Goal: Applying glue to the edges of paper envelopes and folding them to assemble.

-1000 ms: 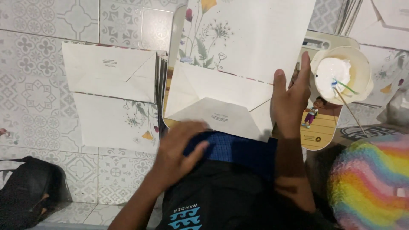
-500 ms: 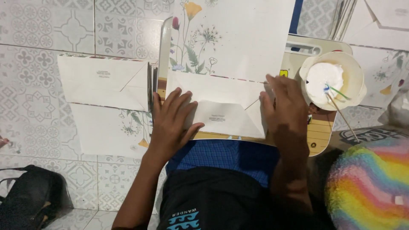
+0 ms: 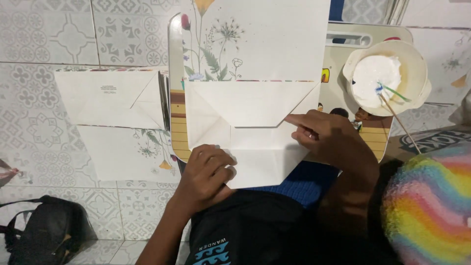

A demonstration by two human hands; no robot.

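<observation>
At centre, a folded floral paper bag (image 3: 250,105) is lain on the lap table (image 3: 343,73). Its bottom flap is pressed by the left hand (image 3: 208,172), fingers curled, at 7 o'clock; the right hand (image 3: 326,137), index extended, touches the fold at 4 o'clock. A glue bowl (image 3: 387,78) is seen at 2 o'clock.

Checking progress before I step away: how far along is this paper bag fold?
Done: a stack of folded bags lies on the floor. In hand: left hand pins the bag bottom, right hand presses its flap. Left: flaps unglued; stick sits in the paste bowl.
</observation>
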